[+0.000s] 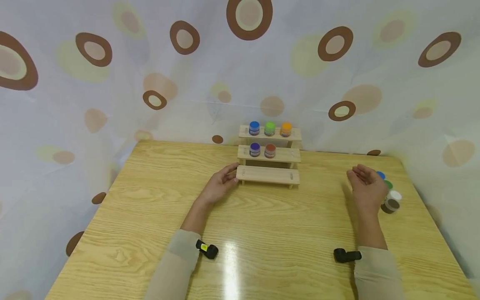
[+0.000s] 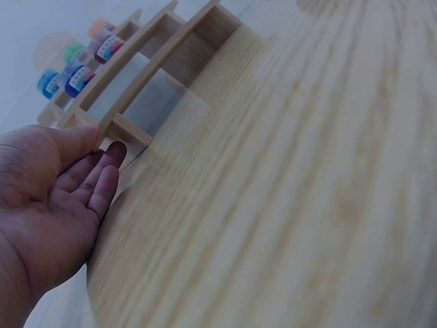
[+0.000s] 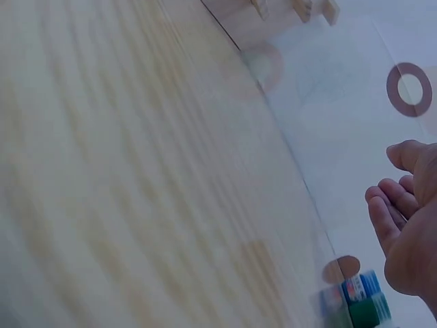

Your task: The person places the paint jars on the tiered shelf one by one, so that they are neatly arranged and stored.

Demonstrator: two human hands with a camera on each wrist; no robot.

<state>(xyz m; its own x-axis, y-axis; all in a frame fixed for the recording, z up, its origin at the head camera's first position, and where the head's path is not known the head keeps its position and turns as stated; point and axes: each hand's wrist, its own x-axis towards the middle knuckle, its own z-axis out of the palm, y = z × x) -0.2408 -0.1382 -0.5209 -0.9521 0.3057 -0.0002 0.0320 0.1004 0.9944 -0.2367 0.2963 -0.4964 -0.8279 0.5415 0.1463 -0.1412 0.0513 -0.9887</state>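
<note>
Wooden rack (image 1: 268, 175) is standing at the centre of the frame, the left hand (image 1: 221, 184) holding the left end of its lowest step between thumb and fingers. Toward the right of the frame, the right hand (image 1: 369, 193) is hovering with fingers loosely bent, a narrow gap showing between thumb and fingertips. A blue jar (image 1: 254, 129), a light green jar (image 1: 269, 129) and an orange jar (image 1: 286, 130) are sitting on the top step; a purple jar (image 1: 255, 150) and a reddish-brown jar (image 1: 270, 151) are occupying the middle one. Partly behind the right hand, a cluster of jars (image 1: 395, 196) with blue, green, white and dark tops is standing near the table's right edge. Beneath everything, the table (image 1: 292, 225) is showing yellowish wood grain, a white glare (image 1: 230, 271) streaking its lower middle. Whitish sheeting (image 1: 225, 75) is covering the background and both sides, carrying brown rings and pale green and peach ovals, creasing faintly behind the rack.
</note>
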